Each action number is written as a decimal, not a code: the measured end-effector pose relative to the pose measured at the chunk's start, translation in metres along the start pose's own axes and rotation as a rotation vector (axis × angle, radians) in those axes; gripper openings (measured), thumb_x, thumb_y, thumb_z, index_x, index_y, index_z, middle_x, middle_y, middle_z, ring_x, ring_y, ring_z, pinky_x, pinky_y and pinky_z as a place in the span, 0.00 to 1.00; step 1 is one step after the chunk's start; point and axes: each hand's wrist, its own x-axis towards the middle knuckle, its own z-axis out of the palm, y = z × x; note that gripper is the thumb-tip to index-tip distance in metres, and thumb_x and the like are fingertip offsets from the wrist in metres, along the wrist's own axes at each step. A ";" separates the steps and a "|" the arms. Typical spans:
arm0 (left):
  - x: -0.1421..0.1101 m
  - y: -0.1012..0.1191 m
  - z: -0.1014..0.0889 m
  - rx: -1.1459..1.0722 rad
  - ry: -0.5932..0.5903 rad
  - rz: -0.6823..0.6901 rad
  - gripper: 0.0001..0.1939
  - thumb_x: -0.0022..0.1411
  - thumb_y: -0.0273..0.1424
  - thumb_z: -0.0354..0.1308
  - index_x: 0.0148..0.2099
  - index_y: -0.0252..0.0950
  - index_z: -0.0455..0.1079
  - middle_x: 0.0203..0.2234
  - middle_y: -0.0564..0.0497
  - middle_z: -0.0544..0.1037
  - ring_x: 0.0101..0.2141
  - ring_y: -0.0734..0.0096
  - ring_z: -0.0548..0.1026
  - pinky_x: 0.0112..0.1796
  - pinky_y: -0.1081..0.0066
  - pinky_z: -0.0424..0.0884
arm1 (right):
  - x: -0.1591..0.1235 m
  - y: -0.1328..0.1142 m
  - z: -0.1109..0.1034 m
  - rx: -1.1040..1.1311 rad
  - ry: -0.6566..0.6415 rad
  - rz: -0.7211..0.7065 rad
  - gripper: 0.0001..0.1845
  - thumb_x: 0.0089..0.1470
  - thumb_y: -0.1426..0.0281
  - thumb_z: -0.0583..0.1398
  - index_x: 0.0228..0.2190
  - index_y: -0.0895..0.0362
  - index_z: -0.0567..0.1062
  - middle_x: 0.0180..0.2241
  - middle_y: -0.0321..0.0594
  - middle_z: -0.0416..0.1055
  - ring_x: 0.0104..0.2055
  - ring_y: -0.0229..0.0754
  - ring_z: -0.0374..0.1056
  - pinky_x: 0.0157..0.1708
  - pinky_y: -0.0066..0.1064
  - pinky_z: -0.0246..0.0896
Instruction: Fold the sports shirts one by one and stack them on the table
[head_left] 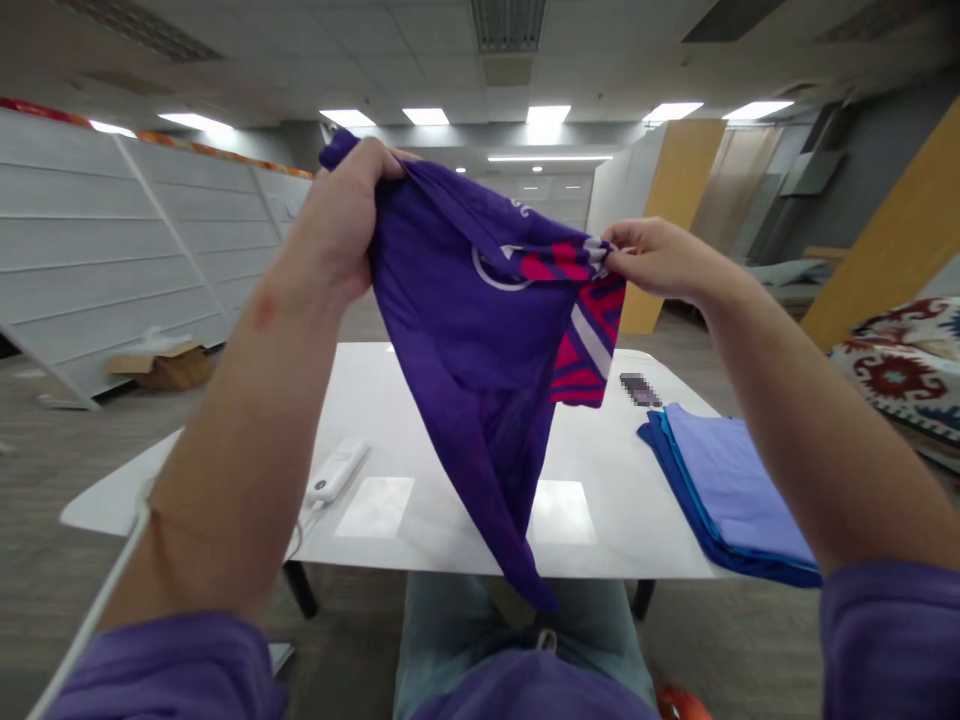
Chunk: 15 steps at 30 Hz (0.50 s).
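Note:
A purple T-shirt (465,320) with a red, white and purple patterned sleeve hangs in the air above the white table (420,420). My left hand (349,215) is closed round its bunched cloth at the upper left. At the upper right, my right hand (649,255) pinches the shirt near the patterned sleeve. The cloth sags between both hands, and its lower end tapers to a point past the table's near edge. Part of a white ring print shows on it, partly covered by a fold.
Folded blue and lavender cloths (739,490) lie stacked at the table's right edge. Behind them is a pixelated dark phone-like object (639,389). A white power strip (339,470) with a cable lies at left. A cardboard box (165,366) sits on the floor.

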 end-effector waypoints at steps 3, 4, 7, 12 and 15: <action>-0.001 0.005 -0.019 0.183 -0.017 0.028 0.08 0.67 0.32 0.64 0.48 0.39 0.79 0.44 0.51 0.86 0.44 0.66 0.82 0.56 0.59 0.83 | -0.002 -0.007 -0.011 0.000 0.015 0.044 0.08 0.68 0.77 0.62 0.35 0.58 0.79 0.28 0.35 0.74 0.30 0.33 0.62 0.31 0.26 0.56; -0.002 0.007 -0.025 0.258 -0.023 0.057 0.10 0.67 0.33 0.67 0.49 0.37 0.80 0.45 0.50 0.86 0.46 0.64 0.82 0.58 0.57 0.83 | -0.002 -0.010 -0.013 0.060 0.044 0.053 0.10 0.69 0.77 0.60 0.34 0.58 0.77 0.27 0.34 0.72 0.28 0.33 0.60 0.30 0.27 0.52; -0.004 0.015 -0.042 0.444 -0.024 0.135 0.14 0.67 0.35 0.72 0.51 0.33 0.80 0.48 0.47 0.86 0.50 0.61 0.83 0.63 0.50 0.80 | -0.002 -0.021 -0.015 0.235 0.177 0.027 0.14 0.73 0.75 0.57 0.31 0.56 0.71 0.25 0.32 0.62 0.26 0.33 0.53 0.28 0.28 0.46; -0.005 0.008 -0.078 0.596 -0.126 -0.042 0.12 0.74 0.35 0.67 0.50 0.31 0.80 0.44 0.45 0.88 0.45 0.64 0.84 0.65 0.37 0.78 | -0.017 -0.033 -0.024 0.316 0.192 -0.046 0.09 0.73 0.67 0.66 0.39 0.56 0.73 0.31 0.32 0.67 0.31 0.34 0.58 0.32 0.27 0.56; -0.009 -0.024 -0.099 0.517 -0.235 -0.205 0.12 0.73 0.35 0.67 0.47 0.29 0.81 0.34 0.46 0.88 0.41 0.64 0.83 0.66 0.34 0.76 | -0.035 -0.037 -0.032 0.080 0.007 -0.192 0.25 0.60 0.67 0.79 0.53 0.56 0.77 0.39 0.34 0.76 0.37 0.35 0.66 0.38 0.28 0.61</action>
